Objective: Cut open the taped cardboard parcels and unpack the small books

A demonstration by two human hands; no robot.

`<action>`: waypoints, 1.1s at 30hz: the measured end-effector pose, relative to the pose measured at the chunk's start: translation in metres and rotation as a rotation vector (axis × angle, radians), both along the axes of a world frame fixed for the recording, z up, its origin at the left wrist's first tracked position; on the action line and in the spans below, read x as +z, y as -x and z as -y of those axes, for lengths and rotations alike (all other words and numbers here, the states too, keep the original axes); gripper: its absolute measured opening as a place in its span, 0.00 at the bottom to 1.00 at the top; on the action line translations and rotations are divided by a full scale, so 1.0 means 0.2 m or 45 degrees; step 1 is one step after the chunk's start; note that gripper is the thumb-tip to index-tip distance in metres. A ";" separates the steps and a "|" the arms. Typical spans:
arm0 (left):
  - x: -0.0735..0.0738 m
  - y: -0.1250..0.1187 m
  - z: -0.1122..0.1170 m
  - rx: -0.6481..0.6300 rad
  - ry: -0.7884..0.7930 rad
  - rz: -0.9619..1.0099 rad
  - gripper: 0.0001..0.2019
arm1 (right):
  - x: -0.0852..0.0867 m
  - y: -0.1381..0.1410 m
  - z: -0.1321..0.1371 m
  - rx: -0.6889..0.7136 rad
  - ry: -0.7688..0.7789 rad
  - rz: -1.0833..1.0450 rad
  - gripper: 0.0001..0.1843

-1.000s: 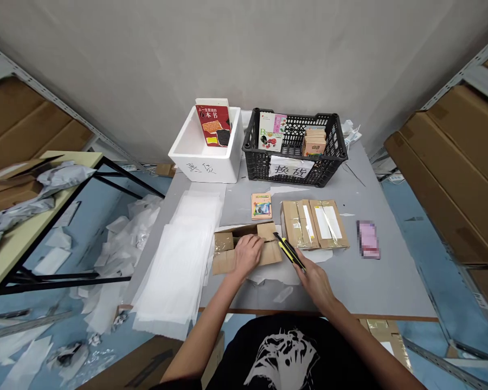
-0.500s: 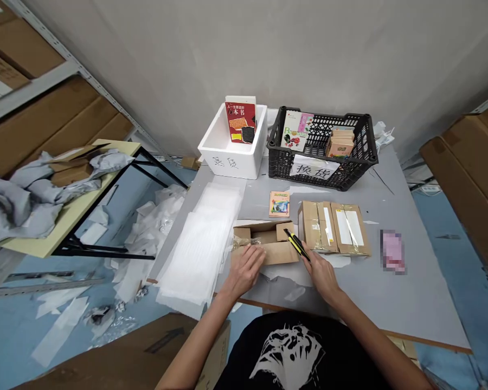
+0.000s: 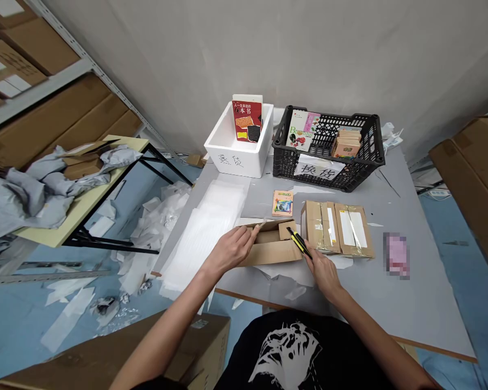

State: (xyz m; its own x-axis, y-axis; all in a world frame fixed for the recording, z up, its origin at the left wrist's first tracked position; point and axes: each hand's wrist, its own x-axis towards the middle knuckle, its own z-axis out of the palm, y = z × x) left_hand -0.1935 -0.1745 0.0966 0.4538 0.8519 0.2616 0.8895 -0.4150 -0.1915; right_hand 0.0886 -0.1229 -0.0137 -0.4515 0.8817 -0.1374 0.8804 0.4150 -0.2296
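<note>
A small open cardboard box lies on the grey table in front of me. My left hand grips the box's left side, fingers closed on its flap. My right hand is closed round a yellow and black utility knife, whose tip points up and left at the box's right end. Two taped cardboard parcels lie side by side just right of the knife. A small colourful booklet lies behind the box.
Sheets of white foam wrap cover the table's left part. At the back stand a white foam box with a red book and a black basket with books. A pink item lies right. Shelves with cartons flank both sides.
My left hand moved from flat on top of the box to its left side and took hold of the flap. The view swung left. My right hand keeps the knife at the box.
</note>
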 end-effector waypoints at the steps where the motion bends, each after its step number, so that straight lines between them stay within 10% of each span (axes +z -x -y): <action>1: 0.05 0.00 -0.03 -0.037 0.073 -0.058 0.17 | 0.00 0.00 0.00 0.003 0.004 0.005 0.25; 6: 0.24 -0.05 -0.17 -0.239 0.314 -0.173 0.16 | -0.01 -0.01 0.00 -0.020 0.007 0.020 0.25; 11: 0.28 -0.15 -0.30 -0.362 0.325 -0.137 0.19 | -0.01 -0.05 -0.02 -0.043 -0.014 0.012 0.24; 21: 0.54 -0.18 -0.47 -0.122 0.305 -0.168 0.22 | -0.02 -0.09 -0.05 -0.074 0.103 0.119 0.24; 33: 0.01 -0.35 -0.41 -0.034 0.667 -0.087 0.12 | 0.00 0.00 -0.03 -0.008 0.129 -0.018 0.24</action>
State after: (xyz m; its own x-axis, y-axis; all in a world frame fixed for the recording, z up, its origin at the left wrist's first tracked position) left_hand -0.1229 -0.0921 0.0990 0.4785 0.8482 -0.2271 0.8698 -0.4934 -0.0098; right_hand 0.0881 -0.1171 -0.0133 -0.4482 0.8665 -0.2200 0.8794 0.3831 -0.2826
